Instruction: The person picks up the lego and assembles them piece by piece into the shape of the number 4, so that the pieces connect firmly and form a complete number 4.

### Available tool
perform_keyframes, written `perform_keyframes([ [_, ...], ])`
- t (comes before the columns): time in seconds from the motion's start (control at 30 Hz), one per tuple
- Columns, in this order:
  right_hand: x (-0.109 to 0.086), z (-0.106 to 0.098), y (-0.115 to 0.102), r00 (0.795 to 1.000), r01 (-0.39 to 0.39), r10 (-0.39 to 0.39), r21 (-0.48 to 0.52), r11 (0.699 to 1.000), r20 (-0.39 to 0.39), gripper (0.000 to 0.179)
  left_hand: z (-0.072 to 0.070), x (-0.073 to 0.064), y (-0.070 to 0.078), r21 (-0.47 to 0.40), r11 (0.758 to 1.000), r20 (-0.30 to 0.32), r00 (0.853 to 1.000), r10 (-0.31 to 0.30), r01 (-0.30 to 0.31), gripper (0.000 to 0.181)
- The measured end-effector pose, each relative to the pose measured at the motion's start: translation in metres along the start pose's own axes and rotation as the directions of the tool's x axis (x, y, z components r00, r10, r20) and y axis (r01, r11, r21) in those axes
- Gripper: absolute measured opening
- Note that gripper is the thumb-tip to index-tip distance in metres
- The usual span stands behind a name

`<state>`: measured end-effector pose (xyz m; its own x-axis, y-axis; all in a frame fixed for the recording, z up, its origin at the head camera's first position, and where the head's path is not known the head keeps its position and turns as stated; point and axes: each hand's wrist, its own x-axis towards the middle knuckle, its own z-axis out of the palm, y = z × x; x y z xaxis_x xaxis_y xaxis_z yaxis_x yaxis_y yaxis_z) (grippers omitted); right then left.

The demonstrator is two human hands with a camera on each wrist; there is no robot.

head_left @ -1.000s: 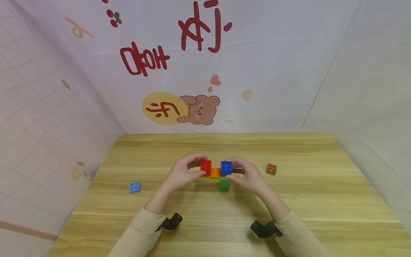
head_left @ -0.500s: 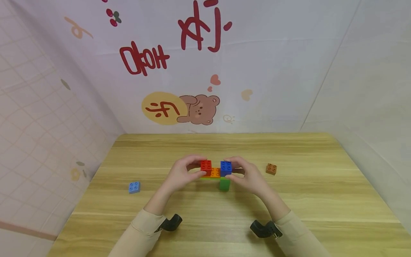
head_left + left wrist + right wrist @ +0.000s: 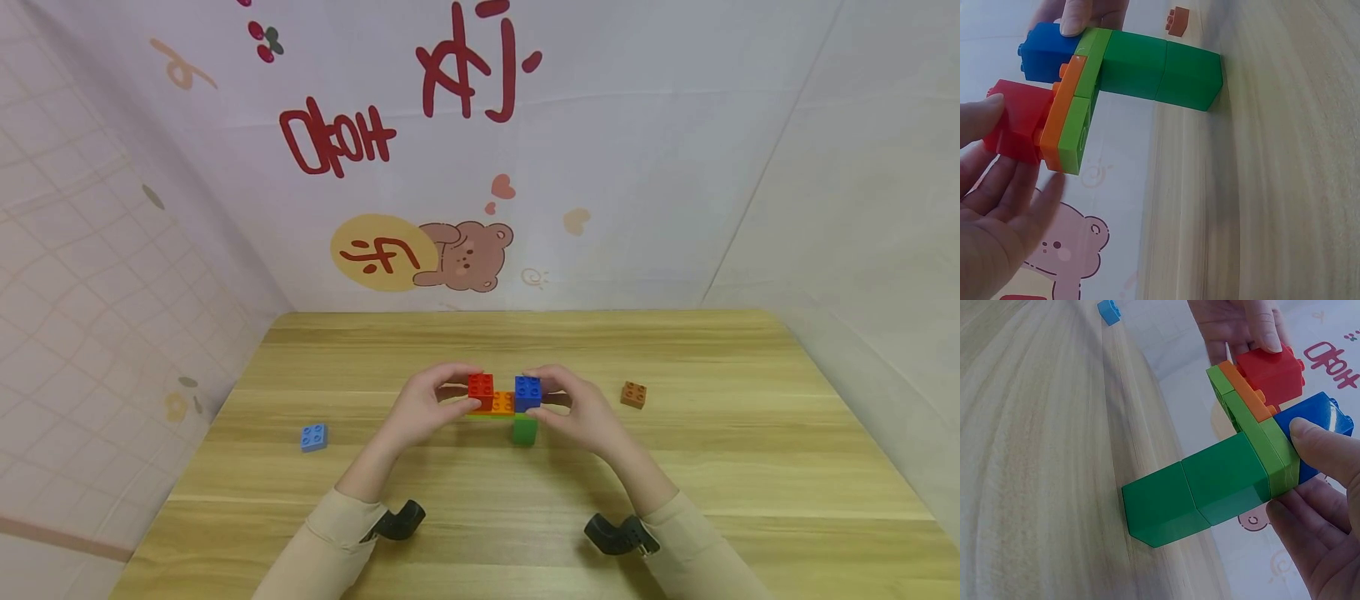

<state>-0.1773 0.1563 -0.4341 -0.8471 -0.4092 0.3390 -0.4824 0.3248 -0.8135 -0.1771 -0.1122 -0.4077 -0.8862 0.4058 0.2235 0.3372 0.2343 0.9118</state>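
Observation:
My left hand [image 3: 430,405] pinches a red toy brick [image 3: 481,392] between thumb and fingers. On the other side, my right hand [image 3: 576,409] grips a blue brick [image 3: 528,393]. Both bricks sit on one built piece: the red one on a thin orange brick [image 3: 1064,114], the blue one beside it. Beneath run thin light green bricks [image 3: 1262,443]. Two dark green bricks [image 3: 1192,492], one on top of the other, form a single leg under the blue end, its foot on the table. The red end overhangs the tabletop.
A light blue brick [image 3: 314,437] lies on the wooden table [image 3: 480,533] at the left. To the right of the right hand is a brown brick [image 3: 633,394]. A printed white cloth [image 3: 637,150] hangs behind the table's back edge.

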Motion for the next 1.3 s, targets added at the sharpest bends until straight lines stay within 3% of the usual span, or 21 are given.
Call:
perform_keyframes([
  [0.43,0.0,0.001,0.0,1.0,0.001,-0.001,0.007,1.0,0.001,0.048,-0.002,-0.001,-0.001,0.051,0.997,0.002,0.998,-0.055,0.055,0.038],
  [0.9,0.0,0.001,0.0,1.0,0.002,-0.002,0.009,1.0,-0.002,0.049,0.0,-0.001,-0.002,0.01,0.998,-0.027,0.997,-0.066,0.067,0.038],
  [1.3,0.0,0.0,0.001,1.0,0.004,-0.004,-0.004,1.0,-0.004,0.048,0.002,-0.003,0.013,0.016,0.995,-0.041,0.995,-0.096,0.096,0.036],
])
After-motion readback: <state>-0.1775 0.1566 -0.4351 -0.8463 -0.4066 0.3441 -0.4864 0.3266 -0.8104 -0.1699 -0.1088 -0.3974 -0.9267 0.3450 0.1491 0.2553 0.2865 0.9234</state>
